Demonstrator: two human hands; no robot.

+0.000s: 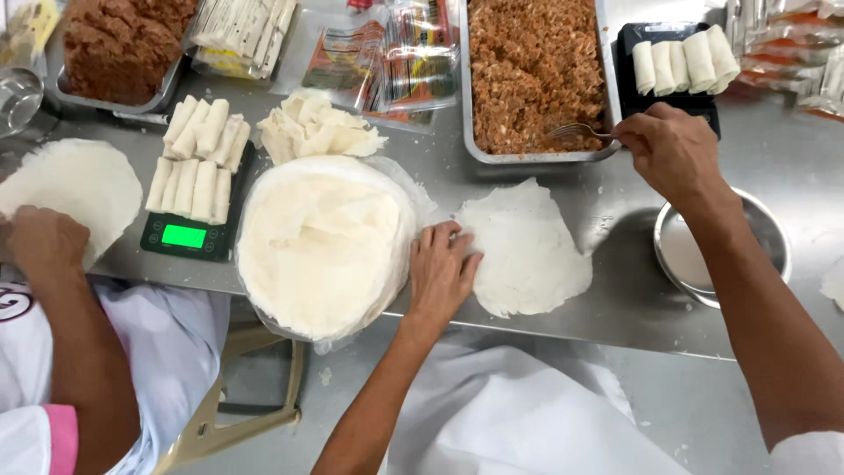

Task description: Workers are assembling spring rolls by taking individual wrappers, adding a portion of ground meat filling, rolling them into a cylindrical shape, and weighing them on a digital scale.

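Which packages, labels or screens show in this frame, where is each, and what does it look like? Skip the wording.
Scale screen: front of the black kitchen scale, left of the wrapper stack; small glowing green rectangle.
Printed plastic packets: top centre, between the two filling trays; clear, flat, with orange and red print.
Clear bag: top left beside the dark filling tray; holds pale sticks.
More packets: top right edge; clear with orange-red contents.
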